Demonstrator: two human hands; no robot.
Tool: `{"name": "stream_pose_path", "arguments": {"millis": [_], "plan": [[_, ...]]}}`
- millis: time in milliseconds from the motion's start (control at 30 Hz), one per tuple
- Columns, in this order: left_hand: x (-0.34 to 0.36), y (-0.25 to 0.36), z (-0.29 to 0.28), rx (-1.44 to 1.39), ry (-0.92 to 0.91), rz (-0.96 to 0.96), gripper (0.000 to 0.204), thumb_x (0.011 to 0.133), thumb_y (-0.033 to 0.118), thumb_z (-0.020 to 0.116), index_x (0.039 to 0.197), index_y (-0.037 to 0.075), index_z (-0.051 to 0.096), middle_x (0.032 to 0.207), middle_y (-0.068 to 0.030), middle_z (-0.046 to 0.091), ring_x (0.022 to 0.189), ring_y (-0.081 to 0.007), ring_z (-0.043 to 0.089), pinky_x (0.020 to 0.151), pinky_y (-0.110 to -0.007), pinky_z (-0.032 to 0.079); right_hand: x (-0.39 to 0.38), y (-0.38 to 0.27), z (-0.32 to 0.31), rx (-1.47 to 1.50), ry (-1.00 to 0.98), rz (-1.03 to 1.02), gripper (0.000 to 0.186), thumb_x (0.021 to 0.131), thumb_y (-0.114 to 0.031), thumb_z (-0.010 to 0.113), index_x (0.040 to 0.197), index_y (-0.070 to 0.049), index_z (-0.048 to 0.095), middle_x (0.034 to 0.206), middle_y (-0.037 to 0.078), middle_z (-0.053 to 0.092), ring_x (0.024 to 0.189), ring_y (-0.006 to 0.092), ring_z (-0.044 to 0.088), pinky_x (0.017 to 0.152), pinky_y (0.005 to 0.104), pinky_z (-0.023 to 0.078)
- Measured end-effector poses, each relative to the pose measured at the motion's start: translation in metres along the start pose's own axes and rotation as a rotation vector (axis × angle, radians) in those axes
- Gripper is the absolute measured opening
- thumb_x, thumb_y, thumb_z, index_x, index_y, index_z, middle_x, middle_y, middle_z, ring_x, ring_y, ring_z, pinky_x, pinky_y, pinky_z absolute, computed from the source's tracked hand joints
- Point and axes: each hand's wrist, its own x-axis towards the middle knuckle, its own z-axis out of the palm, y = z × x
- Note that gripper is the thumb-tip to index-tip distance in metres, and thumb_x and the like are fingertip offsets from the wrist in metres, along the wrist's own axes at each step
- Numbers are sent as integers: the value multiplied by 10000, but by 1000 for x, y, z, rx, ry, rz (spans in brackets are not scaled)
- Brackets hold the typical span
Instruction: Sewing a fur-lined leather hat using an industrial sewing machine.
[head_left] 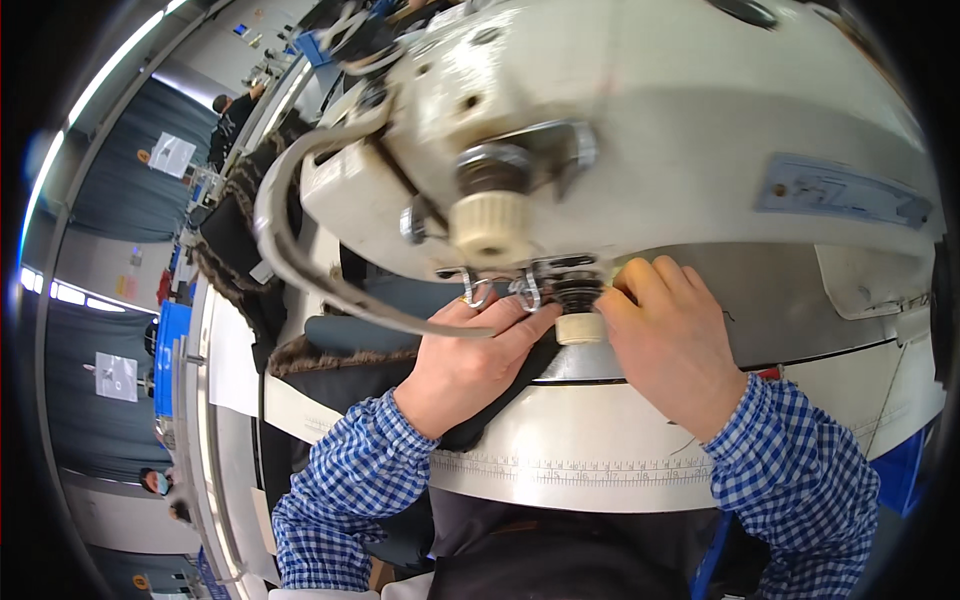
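A cream industrial sewing machine head [660,130] fills the upper picture, very close to the camera. My left hand [470,360] lies flat on black fabric [500,400] under the machine arm, fingers stretched toward the needle area. My right hand [665,345] is beside it, thumb and fingers pinched at a small cream knob [580,328] below a black spring part. Both forearms wear blue checked sleeves. The needle itself is hidden behind the machine parts.
A white machine bed with a printed ruler strip [580,465] lies under my wrists. Dark fabric with brown fur trim [330,355] piles at the left. A blue bin [168,350] and other people [228,120] are far left in the workshop.
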Motion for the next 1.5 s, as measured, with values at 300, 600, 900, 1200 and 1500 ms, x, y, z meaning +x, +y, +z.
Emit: {"name": "stream_pose_path", "arguments": {"millis": [300,600,900,1200,1500], "plan": [[-1,2,0,-45,111,4,341,727,51,703,1064,41,749,1096,-48,730,800,-216,598,670,-327,549,6,-4,-8,-169,-123,-104,246,813,-102,676,1052,-67,726,925,48,563,872,217,563,762,338,473],[-2,0,0,-21,81,53,338,702,76,720,1038,78,762,1054,-38,718,834,-221,625,689,-333,548,6,-7,-12,-226,-131,-105,245,817,-119,685,1057,-82,718,969,42,593,858,204,573,745,311,470],[-3,3,-6,-36,-51,-41,376,725,-37,741,1084,72,770,1097,-57,702,875,-278,681,708,-357,572,15,27,-12,-231,-151,-335,314,873,-174,660,1179,-117,699,999,0,617,892,180,617,793,301,496],[-13,-11,-2,-65,-148,-81,568,680,-75,705,1204,136,770,1224,-105,741,1045,-302,730,888,-388,600,17,37,5,-135,-84,-404,215,871,-167,655,1078,-127,695,1007,-8,628,934,196,644,819,315,515],[-11,-10,1,-112,-49,-48,427,698,-43,737,1106,81,759,1143,-90,723,985,-298,695,813,-378,584,23,41,1,-133,-105,-412,204,875,-184,665,1073,-141,681,1067,24,651,967,200,658,802,308,543]]}}
